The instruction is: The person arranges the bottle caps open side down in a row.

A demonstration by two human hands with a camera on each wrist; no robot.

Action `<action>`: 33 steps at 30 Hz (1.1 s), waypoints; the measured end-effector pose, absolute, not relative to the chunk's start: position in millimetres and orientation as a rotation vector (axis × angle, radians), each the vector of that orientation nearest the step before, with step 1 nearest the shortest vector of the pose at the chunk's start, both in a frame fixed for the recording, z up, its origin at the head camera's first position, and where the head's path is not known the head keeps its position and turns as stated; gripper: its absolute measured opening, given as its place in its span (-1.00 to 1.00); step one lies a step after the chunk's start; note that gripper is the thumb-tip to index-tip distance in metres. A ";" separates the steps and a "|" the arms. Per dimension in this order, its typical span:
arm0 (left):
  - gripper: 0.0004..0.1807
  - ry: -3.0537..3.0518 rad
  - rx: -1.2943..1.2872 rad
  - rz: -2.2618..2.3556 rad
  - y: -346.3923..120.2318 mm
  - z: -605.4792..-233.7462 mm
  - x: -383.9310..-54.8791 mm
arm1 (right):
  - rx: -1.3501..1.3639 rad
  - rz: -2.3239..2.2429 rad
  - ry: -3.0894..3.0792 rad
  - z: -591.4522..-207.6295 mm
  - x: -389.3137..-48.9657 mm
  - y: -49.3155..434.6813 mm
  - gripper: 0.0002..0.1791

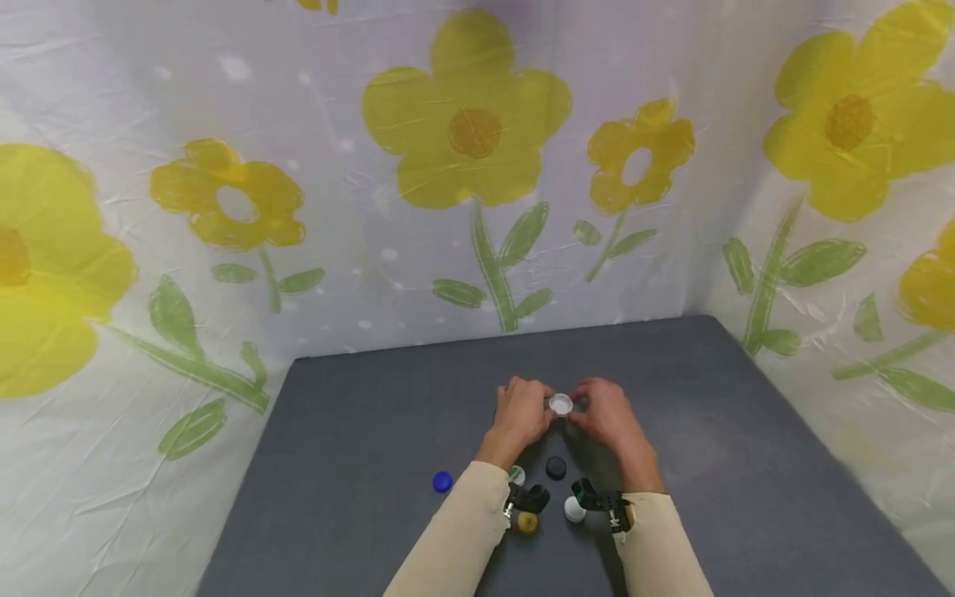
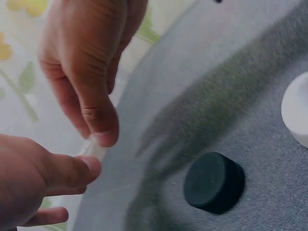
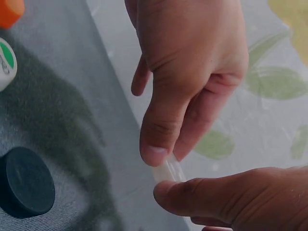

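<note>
In the head view, a small round whitish cap (image 1: 560,405) with a clear rim is pinched between both hands over the dark table. My left hand (image 1: 521,414) grips its left side with thumb and fingers, and my right hand (image 1: 610,419) grips the right side. From the right wrist view the held cap (image 3: 168,172) shows edge-on as a translucent strip between the two thumbs. The left wrist view also has both thumbs at its edge, most of the cap hidden by them. A black cap (image 2: 214,184) lies on the table nearer to me.
Around the forearms lie a blue cap (image 1: 443,482), a white-and-green cap (image 1: 516,475), a mustard cap (image 1: 527,523) and a white cap (image 1: 574,509). The dark table (image 1: 358,439) ends at a flower-printed curtain (image 1: 351,249) at the back and sides.
</note>
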State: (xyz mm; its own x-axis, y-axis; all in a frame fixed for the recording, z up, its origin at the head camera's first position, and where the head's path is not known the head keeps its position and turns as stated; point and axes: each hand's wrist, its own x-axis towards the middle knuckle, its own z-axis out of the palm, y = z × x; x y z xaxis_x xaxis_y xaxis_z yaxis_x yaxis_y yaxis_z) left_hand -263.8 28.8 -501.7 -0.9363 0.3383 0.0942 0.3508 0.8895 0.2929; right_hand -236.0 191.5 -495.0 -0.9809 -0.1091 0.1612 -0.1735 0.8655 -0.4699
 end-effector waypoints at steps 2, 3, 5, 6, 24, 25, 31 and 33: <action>-0.65 -3.007 -0.564 -0.499 24.7 -496.5 -258.6 | 0.238 0.765 -2.894 -492.2 -231.7 190.1 -0.78; -0.65 -3.003 -0.572 -0.509 22.5 -493.7 -255.8 | 0.238 0.778 -2.890 -490.6 -229.5 189.1 -0.78; -0.66 -2.984 -0.590 -0.527 19.0 -488.3 -251.3 | 0.242 0.786 -2.883 -488.2 -226.4 188.4 -0.77; -0.67 -2.975 -0.597 -0.538 17.2 -485.5 -249.3 | 0.245 0.796 -2.879 -486.8 -225.0 188.0 -0.76; -0.72 -2.839 -0.706 -0.670 -13.9 -461.8 -221.2 | 0.379 0.910 -2.748 -477.3 -197.6 178.7 -0.60; -0.72 -2.840 -0.717 -0.672 -15.5 -461.8 -220.2 | 0.384 0.919 -2.742 -477.9 -196.2 178.1 -0.60; -0.71 -2.899 -0.737 -0.713 -25.6 -465.7 -213.9 | 0.414 0.975 -2.751 -486.4 -188.6 173.7 -0.60; -0.70 -2.922 -0.734 -0.711 -28.9 -467.3 -211.5 | 0.431 0.982 -2.761 -489.6 -186.5 172.1 -0.61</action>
